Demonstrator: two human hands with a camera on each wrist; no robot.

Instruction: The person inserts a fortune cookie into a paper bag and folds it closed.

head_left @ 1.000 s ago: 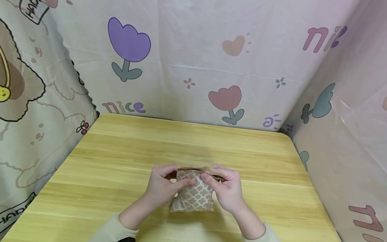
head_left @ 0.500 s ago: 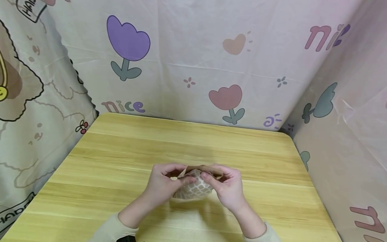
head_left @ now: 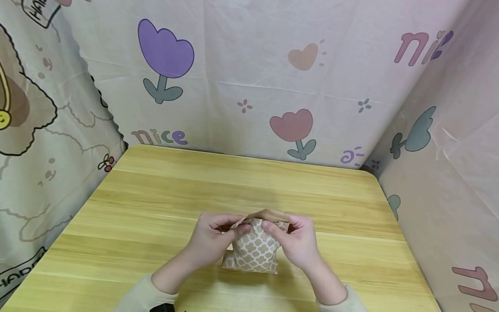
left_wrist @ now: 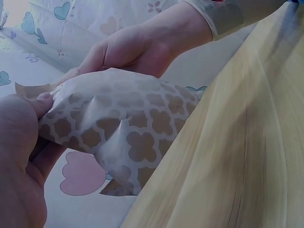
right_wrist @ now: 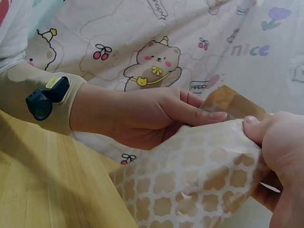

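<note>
Both hands hold a small brown paper bag (head_left: 256, 251) printed with a white lattice pattern, near the front of the table. The left hand (head_left: 209, 237) pinches the bag's upper left edge, its thumb on the patterned front. At the upper right, the right hand (head_left: 299, 240) pinches it the same way, thumb also on the front. Between the hands the plain brown back rim (head_left: 269, 214) stands up above the front edge. In the left wrist view the paper bag (left_wrist: 142, 123) looks creased and bulging. What is inside is hidden.
A wood-grain table (head_left: 156, 186) lies beneath the hands. Pale printed cloth (head_left: 234, 52) with flowers and lettering hangs behind it and along both sides. A small black device (right_wrist: 47, 97) is strapped at the left sleeve.
The bag's lower part swung up and foreshortened half a second ago, and now hangs down again with its front in sight. Its back rim stands higher. Both hands keep their grip.
</note>
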